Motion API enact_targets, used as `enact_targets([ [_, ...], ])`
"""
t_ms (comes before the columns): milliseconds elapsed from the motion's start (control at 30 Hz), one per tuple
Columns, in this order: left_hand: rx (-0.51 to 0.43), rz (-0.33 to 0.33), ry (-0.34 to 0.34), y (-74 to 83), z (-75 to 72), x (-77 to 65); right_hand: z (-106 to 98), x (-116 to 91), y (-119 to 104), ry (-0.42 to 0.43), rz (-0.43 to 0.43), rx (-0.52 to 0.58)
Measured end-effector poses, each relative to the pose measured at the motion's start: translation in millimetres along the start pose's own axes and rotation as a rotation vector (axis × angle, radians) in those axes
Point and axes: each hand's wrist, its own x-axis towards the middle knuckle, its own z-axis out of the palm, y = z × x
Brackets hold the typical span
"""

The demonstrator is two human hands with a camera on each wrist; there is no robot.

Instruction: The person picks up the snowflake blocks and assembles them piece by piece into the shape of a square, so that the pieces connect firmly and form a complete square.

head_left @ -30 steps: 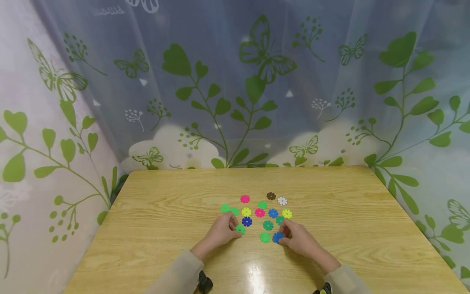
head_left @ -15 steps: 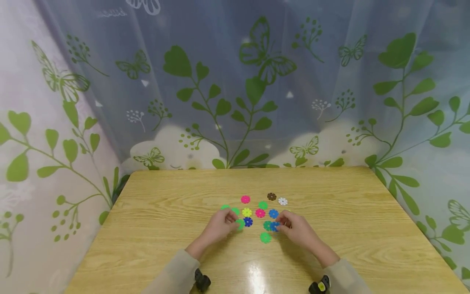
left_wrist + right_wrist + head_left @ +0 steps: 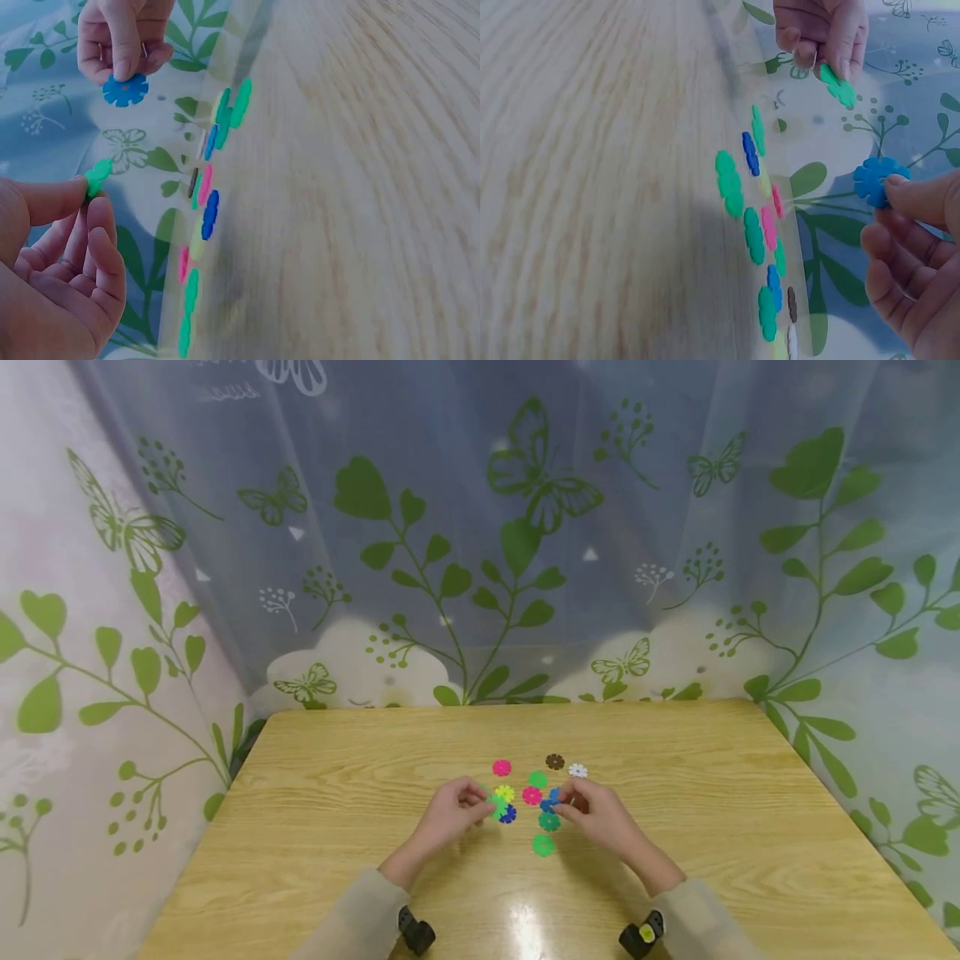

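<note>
My left hand (image 3: 448, 818) pinches a light green plastic snowflake disc (image 3: 98, 177) between thumb and index finger, raised off the table. In the head view that disc overlaps a dark blue disc (image 3: 508, 814) and a yellow one (image 3: 506, 792). Opposite it, my right hand (image 3: 600, 814) holds a blue snowflake disc (image 3: 871, 181) by its edge with thumb and fingertips, also lifted. The two held discs are apart, facing each other. Lying flat between the hands are a pink disc (image 3: 532, 796), a teal disc (image 3: 549, 821) and a light green disc (image 3: 543, 845).
Farther back lie a brown disc (image 3: 555, 762), a white disc (image 3: 577, 771), another pink disc (image 3: 502, 767) and a green disc (image 3: 537, 779). The wooden table (image 3: 337, 752) ends at a patterned curtain (image 3: 450, 568). A black device (image 3: 415, 933) is strapped to each wrist.
Both hands have lifted their discs and shifted away from the table's front, the right one also slightly inward. The green and blue discs have left their earlier spots near the front.
</note>
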Motion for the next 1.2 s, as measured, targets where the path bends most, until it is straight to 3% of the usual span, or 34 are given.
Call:
enact_targets([
  [367, -0.034, 0.018, 0.053, 14.1, 4.7, -0.7, 8.3, 7.2, -13.9, 0.072, -0.054, 0.123],
  [800, -0.115, 0.04, 0.06, 30.3, 6.4, -3.1, 16.9, 13.1, -18.6, 0.077, -0.079, 0.237],
  [1033, -0.135, 0.016, 0.056, 65.3, 3.9, -19.1, 15.2, 11.1, -35.5, 0.083, -0.096, 0.267],
  [1200, -0.19, -0.04, 0.054, 56.6, 4.2, -13.5, 22.3, 14.7, -24.7, 0.133, -0.16, 0.222],
])
